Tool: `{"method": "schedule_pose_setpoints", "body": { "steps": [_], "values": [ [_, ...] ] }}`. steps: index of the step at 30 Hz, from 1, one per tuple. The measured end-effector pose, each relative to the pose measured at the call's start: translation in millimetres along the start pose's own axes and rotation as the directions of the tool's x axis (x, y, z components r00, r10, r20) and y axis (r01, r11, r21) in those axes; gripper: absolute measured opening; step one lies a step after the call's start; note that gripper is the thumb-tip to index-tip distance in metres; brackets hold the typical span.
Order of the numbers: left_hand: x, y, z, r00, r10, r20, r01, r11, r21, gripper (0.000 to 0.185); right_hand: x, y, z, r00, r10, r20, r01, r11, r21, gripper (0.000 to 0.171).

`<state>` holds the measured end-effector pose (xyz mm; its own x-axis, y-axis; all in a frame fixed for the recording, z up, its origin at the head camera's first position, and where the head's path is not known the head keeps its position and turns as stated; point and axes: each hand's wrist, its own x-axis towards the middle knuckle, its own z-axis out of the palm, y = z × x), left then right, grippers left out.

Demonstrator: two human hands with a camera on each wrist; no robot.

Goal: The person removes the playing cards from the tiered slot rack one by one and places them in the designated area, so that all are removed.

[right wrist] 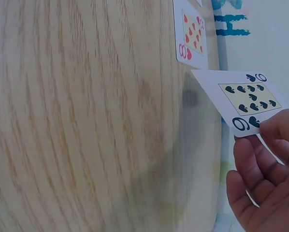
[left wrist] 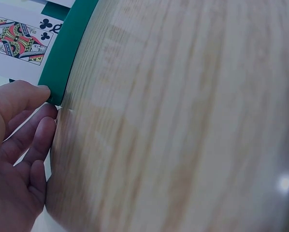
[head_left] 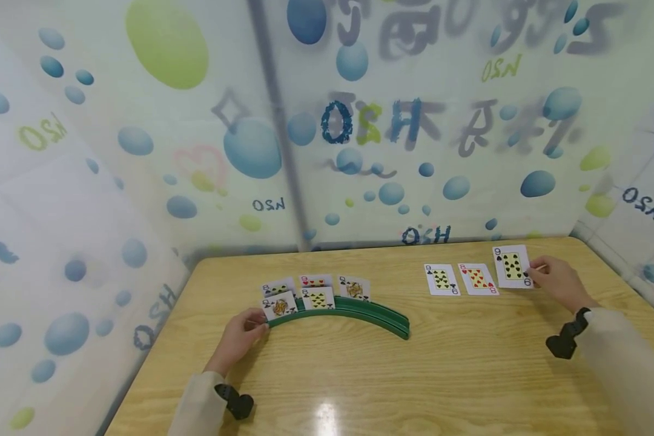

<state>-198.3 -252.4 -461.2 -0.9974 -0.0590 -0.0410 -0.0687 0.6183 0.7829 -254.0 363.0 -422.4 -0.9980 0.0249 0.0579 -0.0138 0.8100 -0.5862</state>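
Observation:
A curved green card holder (head_left: pixel 360 312) stands on the wooden table (head_left: pixel 414 375) with several playing cards propped in it, a queen of clubs (left wrist: pixel 19 38) at its left end. My left hand (head_left: pixel 261 327) pinches that left end of the holder (left wrist: pixel 62 63) between thumb and forefinger (left wrist: pixel 48 101). At the far right my right hand (head_left: pixel 531 269) pinches the corner of a nine of spades (head_left: pixel 511 266), tilted up off the table (right wrist: pixel 248 99). Left of it lie an eight of hearts (head_left: pixel 478 278) and a black nine (head_left: pixel 441 279), both face up and flat.
Patterned translucent walls (head_left: pixel 327 151) close the table in at the back and both sides. The eight of hearts (right wrist: pixel 193 31) lies close to the back wall. Bare wood stretches in front of the holder.

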Motion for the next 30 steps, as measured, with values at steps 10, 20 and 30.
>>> {"method": "schedule_pose_setpoints", "body": {
  "steps": [10, 20, 30],
  "values": [
    [0.1, 0.8, 0.3, 1.0, -0.001, -0.004, 0.001, 1.0, 0.0, 0.024, 4.2, 18.3, -0.6, 0.997, 0.078, 0.017, -0.078, 0.997, -0.006, 0.039],
    [0.0, 1.5, -0.8, 1.0, 0.0, -0.003, 0.0, 1.0, -0.002, 0.024, 10.7, 31.6, 12.5, 0.993, 0.106, -0.052, -0.107, 0.994, -0.036, 0.036],
    [-0.9, 2.9, -1.2, 1.0, 0.004, 0.0, -0.004, 1.0, -0.022, 0.024, 9.9, 33.2, 24.5, 0.986, 0.098, -0.138, -0.106, 0.993, -0.052, 0.028]
  ]
}}
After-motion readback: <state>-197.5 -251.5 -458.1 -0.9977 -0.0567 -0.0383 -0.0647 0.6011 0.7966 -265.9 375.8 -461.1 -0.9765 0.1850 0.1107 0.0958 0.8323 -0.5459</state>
